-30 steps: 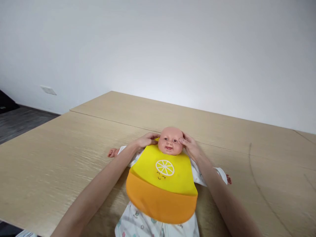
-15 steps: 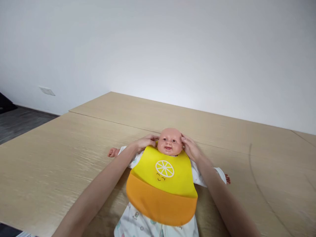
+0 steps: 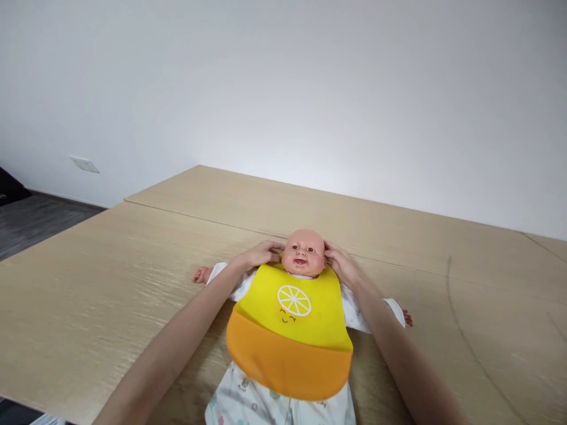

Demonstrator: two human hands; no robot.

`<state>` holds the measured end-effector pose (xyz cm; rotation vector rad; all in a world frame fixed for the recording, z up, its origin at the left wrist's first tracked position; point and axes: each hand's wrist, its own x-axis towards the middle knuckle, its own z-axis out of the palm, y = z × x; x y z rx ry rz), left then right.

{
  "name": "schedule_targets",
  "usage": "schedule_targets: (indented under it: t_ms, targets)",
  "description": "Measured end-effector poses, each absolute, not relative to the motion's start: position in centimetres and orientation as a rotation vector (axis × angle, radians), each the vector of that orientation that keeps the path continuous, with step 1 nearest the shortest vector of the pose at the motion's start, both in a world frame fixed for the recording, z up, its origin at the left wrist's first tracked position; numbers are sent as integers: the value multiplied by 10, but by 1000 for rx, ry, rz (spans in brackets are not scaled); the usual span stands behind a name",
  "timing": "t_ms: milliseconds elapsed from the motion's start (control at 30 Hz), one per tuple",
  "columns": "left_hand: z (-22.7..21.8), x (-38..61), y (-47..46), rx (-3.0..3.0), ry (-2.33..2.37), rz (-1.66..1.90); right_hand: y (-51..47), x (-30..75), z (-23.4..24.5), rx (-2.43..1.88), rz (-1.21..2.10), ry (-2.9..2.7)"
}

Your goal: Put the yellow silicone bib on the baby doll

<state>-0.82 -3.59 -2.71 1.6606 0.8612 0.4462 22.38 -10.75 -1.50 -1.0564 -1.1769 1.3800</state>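
Observation:
A baby doll lies on its back on the wooden table, dressed in a white patterned romper. A yellow and orange silicone bib with a lemon slice print covers its chest. My left hand rests at the left side of the doll's head, fingers curled by the bib's neck strap. At the right side of the head my right hand has its fingers bent behind the neck. What each hand grips is hidden behind the head.
The table runs back to a white wall. A seam crosses the tabletop behind the doll. A wall socket and dark floor lie at the far left.
The doll's head has tipped back a little and the bib's top edge now sits lower under the chin. Both hands have slid further behind the neck.

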Motion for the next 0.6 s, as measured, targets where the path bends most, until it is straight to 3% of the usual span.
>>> schedule_targets:
  t_ms: [333, 600]
  targets:
    - [-30, -11, -28, 1967, 776, 347, -112, 235, -17, -1057, 1413, -1231]
    - [-28, -14, -31, 2008, 790, 369, -129, 231, 3, -1427, 1315, -1487]
